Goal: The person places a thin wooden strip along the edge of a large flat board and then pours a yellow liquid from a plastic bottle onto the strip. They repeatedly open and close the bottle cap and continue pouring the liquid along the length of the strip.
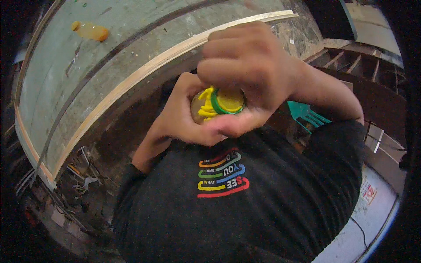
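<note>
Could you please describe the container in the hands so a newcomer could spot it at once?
Find the black T-shirt and look above its multicoloured print, where the bare left hand and bare right hand curl together. Between them sits the round yellow-and-green container; its green ring sets it apart from the translucent, orange-ended bottle lying on the grey-green surface.
</note>
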A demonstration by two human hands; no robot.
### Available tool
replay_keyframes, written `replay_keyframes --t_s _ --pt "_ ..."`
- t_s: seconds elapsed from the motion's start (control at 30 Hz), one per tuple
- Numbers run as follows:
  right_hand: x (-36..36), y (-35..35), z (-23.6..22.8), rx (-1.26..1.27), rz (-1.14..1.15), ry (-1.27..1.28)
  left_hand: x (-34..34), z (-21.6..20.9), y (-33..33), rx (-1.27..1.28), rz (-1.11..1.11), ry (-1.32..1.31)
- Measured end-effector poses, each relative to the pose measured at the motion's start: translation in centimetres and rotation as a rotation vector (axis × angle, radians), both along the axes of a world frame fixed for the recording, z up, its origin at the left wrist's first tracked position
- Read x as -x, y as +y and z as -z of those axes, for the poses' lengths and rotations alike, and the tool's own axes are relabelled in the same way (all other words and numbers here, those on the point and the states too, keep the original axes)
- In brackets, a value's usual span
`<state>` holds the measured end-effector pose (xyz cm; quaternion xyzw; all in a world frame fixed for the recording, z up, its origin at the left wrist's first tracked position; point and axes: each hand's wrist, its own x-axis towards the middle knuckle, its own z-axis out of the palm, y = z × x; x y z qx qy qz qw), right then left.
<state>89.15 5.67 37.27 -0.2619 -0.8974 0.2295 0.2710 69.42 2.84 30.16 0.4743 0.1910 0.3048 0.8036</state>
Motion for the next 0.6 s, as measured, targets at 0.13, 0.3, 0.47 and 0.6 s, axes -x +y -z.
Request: replay_keyframes --t_s 0.13,0.3,0.47,0.6 --pt "-0.2 -0.1 2.6 0.32 0.055 0.151 1.1 0.5 1.2 -0.027 0.032 -0.031" --pt "0.5 -2.5 6.1 0.556 0.225 0.413 1.8 0.7 0.9 -0.082 -0.037 0.029" --pt "-0.1 -2.6 4.7 0.412 0.181 0.363 1.9 1.2 0.7 -0.096 -0.011 -0.052" --pt "0.8 -1.9 3.4 0.338 0.034 0.355 1.1 2.0 -0.1 -0.103 -0.011 -0.133"
